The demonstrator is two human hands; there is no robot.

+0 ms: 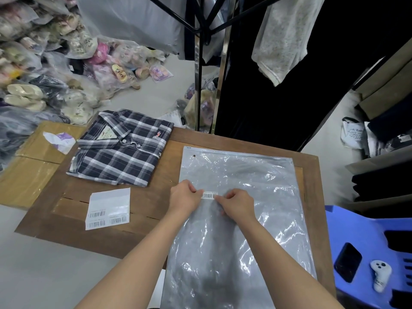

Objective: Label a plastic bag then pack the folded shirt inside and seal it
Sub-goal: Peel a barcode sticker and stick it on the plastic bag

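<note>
From the head camera we see both hands working on a barcode sticker over the clear zip bag, which lies flat on the wooden table. Our left hand has its fingers curled in, pinching the sticker's left end; our right hand is likewise closed, fingertips pinching the right end. To do this well, we judge it best to keep the strip taut and level, lay one end down first, then smooth across so no crease or bubble is trapped in the slippery film. The folded plaid shirt waits at the table's far left corner, well apart from the bag, not yet packed. The label sheet lies near our left forearm. Around us, bagged slippers pile on the floor at the left, a garment rack stands ahead, and a blue plastic stool holds a phone at the right.
</note>
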